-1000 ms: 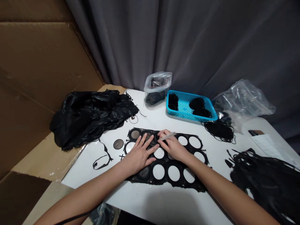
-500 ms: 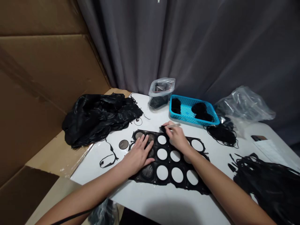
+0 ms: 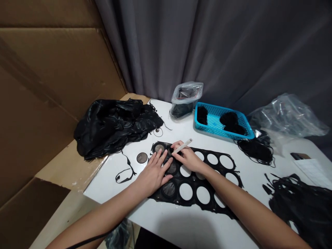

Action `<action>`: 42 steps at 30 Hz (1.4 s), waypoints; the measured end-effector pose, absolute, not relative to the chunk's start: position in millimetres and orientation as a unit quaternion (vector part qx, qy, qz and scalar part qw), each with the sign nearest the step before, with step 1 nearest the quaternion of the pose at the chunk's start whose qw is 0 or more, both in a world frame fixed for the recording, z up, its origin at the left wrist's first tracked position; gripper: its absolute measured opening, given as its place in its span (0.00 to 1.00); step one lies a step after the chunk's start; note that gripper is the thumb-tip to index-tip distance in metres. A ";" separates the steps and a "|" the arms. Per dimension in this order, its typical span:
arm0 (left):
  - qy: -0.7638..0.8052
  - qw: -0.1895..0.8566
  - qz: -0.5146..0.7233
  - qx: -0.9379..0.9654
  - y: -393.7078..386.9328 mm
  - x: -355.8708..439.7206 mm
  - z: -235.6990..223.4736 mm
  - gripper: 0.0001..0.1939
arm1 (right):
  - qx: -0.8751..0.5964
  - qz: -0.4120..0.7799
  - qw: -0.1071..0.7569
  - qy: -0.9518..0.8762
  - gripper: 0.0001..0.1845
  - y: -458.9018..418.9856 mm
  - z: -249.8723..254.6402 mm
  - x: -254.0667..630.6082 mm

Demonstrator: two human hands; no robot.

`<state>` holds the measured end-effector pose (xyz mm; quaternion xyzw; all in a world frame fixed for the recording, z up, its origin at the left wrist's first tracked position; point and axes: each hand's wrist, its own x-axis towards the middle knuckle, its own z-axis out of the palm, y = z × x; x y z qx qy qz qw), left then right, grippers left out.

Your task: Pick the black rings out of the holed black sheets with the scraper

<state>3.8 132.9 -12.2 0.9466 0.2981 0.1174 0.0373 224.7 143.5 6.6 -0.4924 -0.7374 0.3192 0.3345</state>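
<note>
A black sheet with rows of round openings [image 3: 207, 183] lies on the white table. Some of its left-hand circles are filled with dark sheer material; the others show white through. My left hand [image 3: 153, 171] rests flat on the sheet's left part, fingers spread. Close beside its fingertips, my right hand [image 3: 188, 157] grips a slim, pale, flat tool [image 3: 183, 146] with a dark spot near its upper end. The tool's lower end is at a circle in the top row, partly hidden by my fingers. Left of the sheet lies a loose dark disc [image 3: 141, 158].
A heap of black material [image 3: 114, 128] sits at the back left, beside cardboard [image 3: 52, 86]. Behind the sheet stand a clear plastic container [image 3: 185, 102] and a blue basket [image 3: 223, 133] holding black pieces. Black scraps [image 3: 298, 207], a cord bundle [image 3: 256, 150] and a plastic bag [image 3: 293, 114] lie right.
My right hand has moved left and nearer along the top row, bringing the tool beside my left fingertips. A black piece it held is now out of sight. The whole view has shifted slightly.
</note>
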 end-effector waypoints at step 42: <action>0.350 0.010 0.159 0.923 133.5 -28.7 -10.5 0.23 | -0.448 0.311 0.331 -0.770 0.08 168.7 4.6 177.0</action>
